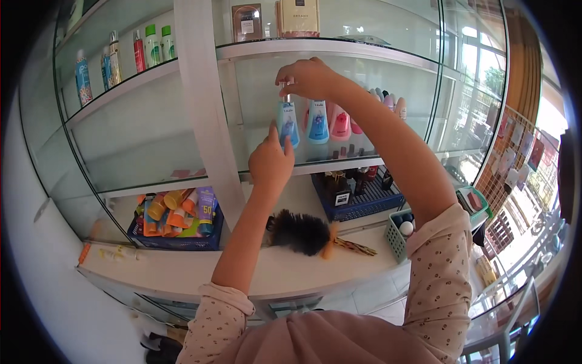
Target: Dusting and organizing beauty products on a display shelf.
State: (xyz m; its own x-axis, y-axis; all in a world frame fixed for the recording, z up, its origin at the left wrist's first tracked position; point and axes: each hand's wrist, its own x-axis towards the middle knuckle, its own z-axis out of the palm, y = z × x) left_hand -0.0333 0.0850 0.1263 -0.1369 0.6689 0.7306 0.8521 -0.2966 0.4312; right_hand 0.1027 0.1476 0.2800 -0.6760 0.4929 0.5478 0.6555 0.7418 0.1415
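Note:
A blue spray bottle [288,119] with a clear cap stands upright at the front of a glass shelf [254,157], left of the others. From above, my right hand [309,79] grips its cap between thumb and fingers. My left hand [273,159] holds the bottle low down, index finger along its left side and thumb across its front. A second blue bottle [318,123] stands just to the right. Beyond it is a pink bottle [339,123], with more pink partly behind my right forearm.
Below lies a feather duster [300,232] on the white counter [291,273]. Blue baskets hold sunscreen tubes [206,211] and dark boxes [342,198]. A green basket [396,241] stands by my right elbow. Perfume boxes [299,19] occupy the shelf above; spray cans [83,77] are at left.

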